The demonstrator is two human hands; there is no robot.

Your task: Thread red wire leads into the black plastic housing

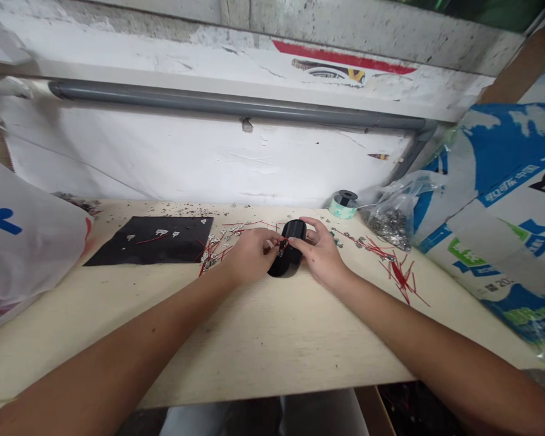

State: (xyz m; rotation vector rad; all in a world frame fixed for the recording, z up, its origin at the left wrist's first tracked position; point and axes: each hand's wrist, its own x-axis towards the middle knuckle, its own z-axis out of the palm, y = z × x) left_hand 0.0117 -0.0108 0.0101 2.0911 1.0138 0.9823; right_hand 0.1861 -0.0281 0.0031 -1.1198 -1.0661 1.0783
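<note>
Tiny metal part [281, 247] with red wire is sitting against the black cylinder [294, 237] at frame centre, and the left hand [252, 257] and right hand [321, 254] are holding it, both grips closed on it. Weak pinch could be dropping it among the loose red wires [402, 278] on the worktop [272, 339]; it is looking very small and thin.

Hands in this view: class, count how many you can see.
2: the left hand at the left of the black cylindrical object, the right hand at its right.
</note>
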